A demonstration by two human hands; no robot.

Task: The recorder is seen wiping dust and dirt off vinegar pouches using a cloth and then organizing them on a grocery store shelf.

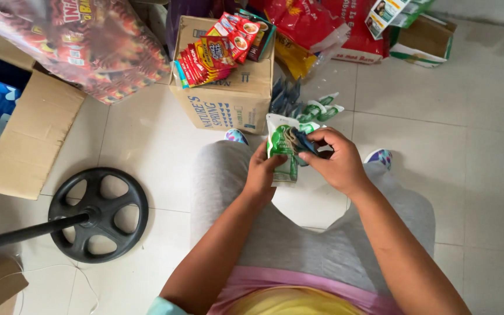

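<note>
My left hand (262,172) grips the lower edge of a stack of green and white sachets (281,144) held above my lap. My right hand (336,160) closes on the same stack from the right, its fingers pinching a dark blue sachet (306,142) against the top. Both hands hover over my grey trousers, just in front of a cardboard box (228,99). More green sachets (319,109) and dark blue ones (284,93) lie on the tiled floor beyond my hands.
Red and yellow snack sachets (217,49) lie on top of the box. A large clear bag of red packets (83,41) sits at the upper left, a flat carton (27,140) below it. A black round fan base (99,214) stands at left. More red bags (333,26) and a small box (421,41) are at the back.
</note>
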